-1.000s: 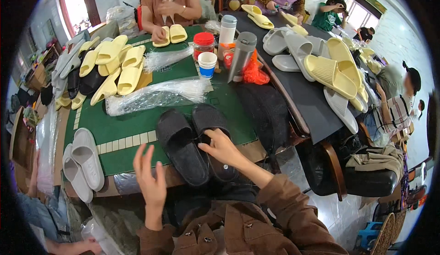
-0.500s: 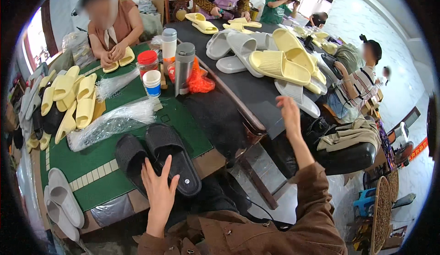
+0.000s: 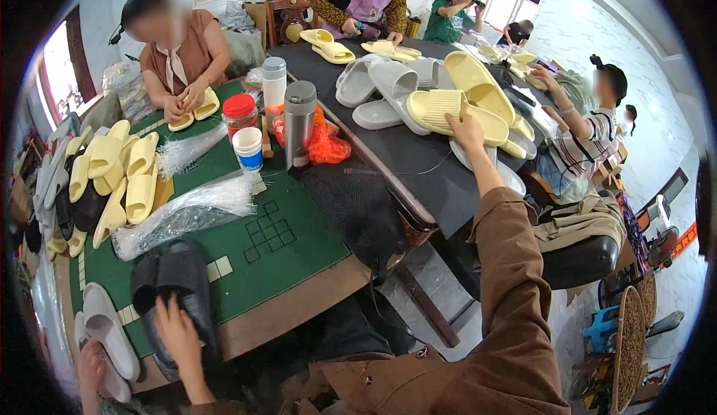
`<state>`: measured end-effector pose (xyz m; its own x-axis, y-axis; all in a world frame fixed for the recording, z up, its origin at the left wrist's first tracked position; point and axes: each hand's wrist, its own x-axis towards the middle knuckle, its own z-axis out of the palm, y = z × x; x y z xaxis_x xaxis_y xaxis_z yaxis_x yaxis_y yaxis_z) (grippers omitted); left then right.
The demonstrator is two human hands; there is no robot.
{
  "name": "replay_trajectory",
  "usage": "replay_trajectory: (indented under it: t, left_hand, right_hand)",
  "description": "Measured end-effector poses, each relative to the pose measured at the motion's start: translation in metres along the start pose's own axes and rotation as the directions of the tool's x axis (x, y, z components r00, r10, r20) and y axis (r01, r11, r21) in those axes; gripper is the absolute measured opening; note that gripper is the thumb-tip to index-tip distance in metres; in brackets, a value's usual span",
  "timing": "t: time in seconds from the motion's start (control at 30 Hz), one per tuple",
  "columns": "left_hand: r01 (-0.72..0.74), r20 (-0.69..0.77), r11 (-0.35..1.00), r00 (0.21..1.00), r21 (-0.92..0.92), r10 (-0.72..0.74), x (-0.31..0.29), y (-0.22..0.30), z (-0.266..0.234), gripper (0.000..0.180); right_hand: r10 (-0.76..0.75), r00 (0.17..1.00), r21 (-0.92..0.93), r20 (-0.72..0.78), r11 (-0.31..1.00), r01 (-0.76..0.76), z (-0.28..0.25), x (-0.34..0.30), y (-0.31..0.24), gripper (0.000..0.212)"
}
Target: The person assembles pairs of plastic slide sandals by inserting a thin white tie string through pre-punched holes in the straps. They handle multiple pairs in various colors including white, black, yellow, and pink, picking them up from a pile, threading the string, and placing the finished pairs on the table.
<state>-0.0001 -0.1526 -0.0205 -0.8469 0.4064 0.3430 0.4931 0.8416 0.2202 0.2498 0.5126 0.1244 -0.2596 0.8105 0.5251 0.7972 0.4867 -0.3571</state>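
Note:
My left hand [image 3: 179, 334] lies on a pair of black slippers [image 3: 170, 273] at the green mat's near left edge, its fingers stretched out and a little blurred. With my right arm reaching far across, my right hand [image 3: 469, 128] grips the ribbed strap of a yellow slipper [image 3: 435, 109]. That slipper lies on a pile of yellow and grey slippers on the dark table. Beside the black pair, another person's hand [image 3: 91, 366] touches a pair of grey slippers [image 3: 109, 324].
Bundled clear plastic strands [image 3: 187, 212] lie on the green mat [image 3: 299, 266]. Behind them stand a steel tumbler [image 3: 300, 128], a paper cup [image 3: 248, 150] and a red-lidded jar [image 3: 240, 113]. More yellow slippers [image 3: 140, 191] heap at the left. Several people sit or stand around the tables.
The black slippers and my left hand have moved left, uncovering a drawn grid on the mat. My right hand has reached up onto the yellow slipper. Another person's hand has appeared at lower left.

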Motion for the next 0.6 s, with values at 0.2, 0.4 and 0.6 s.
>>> replay_trajectory:
  t: [0.2, 0.4, 0.6]
  left_hand:
    - [0.133, -0.058, 0.991, 0.99, 0.012, -0.132, -0.004, -0.121, -0.011, 0.037]
    - [0.162, -0.075, 0.983, 0.983, -0.085, -0.168, -0.015, -0.108, 0.006, 0.033]
    - [0.318, -0.252, 0.935, 0.928, 0.155, -0.273, -0.032, -0.183, -0.041, 0.033]
  right_hand:
    - [0.152, 0.988, 0.425, 0.009, 0.894, -0.141, -0.013, 0.011, 0.002, 0.052]
    - [-0.67, 0.734, -0.503, -0.111, 0.675, 0.541, -0.135, 0.107, 0.137, 0.036]
    - [-0.059, 0.998, 0.933, 0.021, 0.359, 0.002, -0.162, -0.008, -0.023, 0.026]
